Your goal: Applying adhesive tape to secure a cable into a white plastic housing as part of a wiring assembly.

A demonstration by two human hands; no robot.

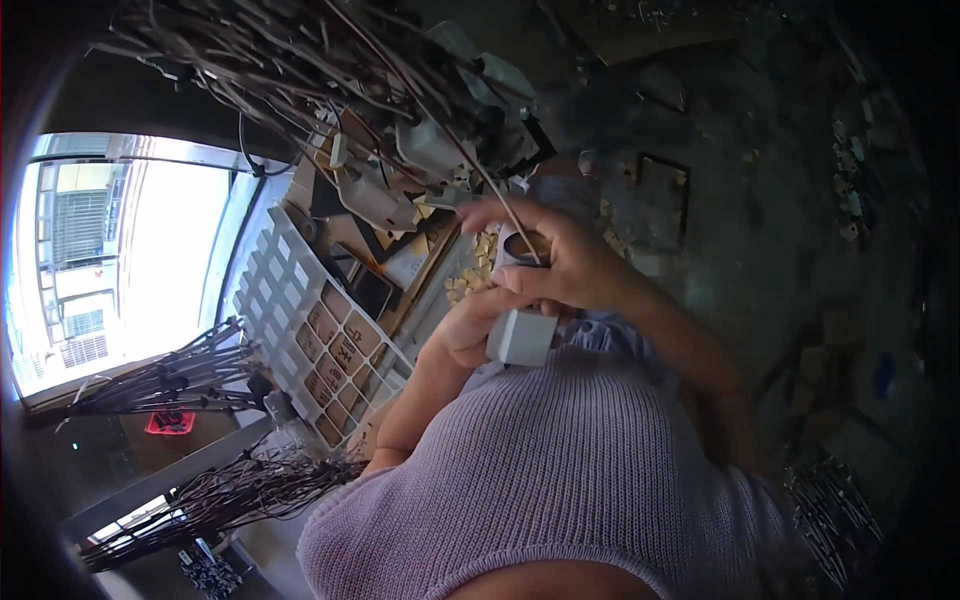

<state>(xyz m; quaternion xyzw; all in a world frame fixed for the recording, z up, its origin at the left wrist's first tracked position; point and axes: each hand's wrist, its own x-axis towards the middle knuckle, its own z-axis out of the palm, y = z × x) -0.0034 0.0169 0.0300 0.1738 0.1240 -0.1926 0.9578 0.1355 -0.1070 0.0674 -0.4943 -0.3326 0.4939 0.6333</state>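
My left hand is closed around a grey-white boxy plastic piece, low in front of my chest. Just above it my right hand curls round a pale hollow piece with a dark, rounded opening. A thin cable slants down from the upper left and ends at this opening, between my right thumb and fingers. The two hands nearly touch. I cannot tell whether the two pale pieces are joined, as fingers hide what lies between them.
Small yellowish metal pieces lie just beyond my hands. White plastic housings and bundled dark cables crowd the upper left. A pale grid rack stands to the left, near a bright window. More cables lie lower left.
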